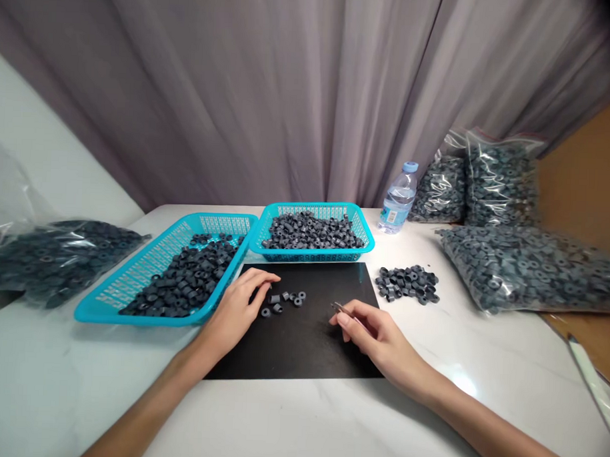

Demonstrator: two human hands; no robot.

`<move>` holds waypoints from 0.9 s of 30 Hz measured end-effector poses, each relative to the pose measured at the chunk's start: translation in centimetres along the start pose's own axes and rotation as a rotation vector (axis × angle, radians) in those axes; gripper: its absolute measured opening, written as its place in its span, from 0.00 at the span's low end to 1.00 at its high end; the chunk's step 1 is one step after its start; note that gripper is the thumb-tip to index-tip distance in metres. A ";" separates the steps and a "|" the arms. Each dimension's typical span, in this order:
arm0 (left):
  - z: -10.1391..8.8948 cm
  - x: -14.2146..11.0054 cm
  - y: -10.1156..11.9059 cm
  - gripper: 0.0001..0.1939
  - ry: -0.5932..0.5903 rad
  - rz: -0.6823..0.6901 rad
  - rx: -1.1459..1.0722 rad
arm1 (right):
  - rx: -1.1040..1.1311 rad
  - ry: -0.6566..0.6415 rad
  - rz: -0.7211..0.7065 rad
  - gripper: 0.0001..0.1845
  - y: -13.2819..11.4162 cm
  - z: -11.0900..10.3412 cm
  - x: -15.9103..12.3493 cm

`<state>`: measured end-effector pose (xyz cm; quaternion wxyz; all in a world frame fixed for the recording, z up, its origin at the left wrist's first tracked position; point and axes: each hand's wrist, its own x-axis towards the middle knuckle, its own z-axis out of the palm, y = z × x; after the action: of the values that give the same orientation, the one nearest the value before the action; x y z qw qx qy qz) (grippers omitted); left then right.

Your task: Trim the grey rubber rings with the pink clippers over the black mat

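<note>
Several small dark grey rings (284, 300) lie loose on a black mat (301, 345) in front of me. My left hand (239, 306) rests on the mat's left edge, fingers curled loosely beside the rings, holding nothing that I can see. My right hand (376, 334) lies on the mat's right side and pinches thin metal tweezers (343, 310), whose tips point left towards the rings.
Two turquoise baskets of the same rings stand behind the mat, one at the left (133, 279) and one at the back (362, 234). A loose pile of rings (408, 284) lies right of the mat. Clear bags of rings (528, 266) and a water bottle (399, 198) stand further right; another bag (54, 253) is far left.
</note>
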<state>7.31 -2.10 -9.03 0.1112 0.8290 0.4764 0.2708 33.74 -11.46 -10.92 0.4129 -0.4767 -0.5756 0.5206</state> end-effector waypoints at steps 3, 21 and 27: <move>0.5 0.1 -0.8 0.14 0.022 -0.004 0.003 | -0.004 0.002 -0.003 0.23 0.1 0.0 0.0; 0.3 -1.0 5.2 0.11 -0.047 -0.263 -0.760 | 0.007 -0.002 -0.007 0.24 0.1 0.0 0.0; 1.3 -2.1 5.9 0.08 -0.113 -0.240 -0.839 | -0.004 -0.004 0.005 0.23 0.1 -0.2 -0.1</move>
<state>11.51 -6.84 -8.16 0.4950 0.6643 0.4113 0.3802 33.96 -11.55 -11.01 0.4096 -0.4780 -0.5763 0.5212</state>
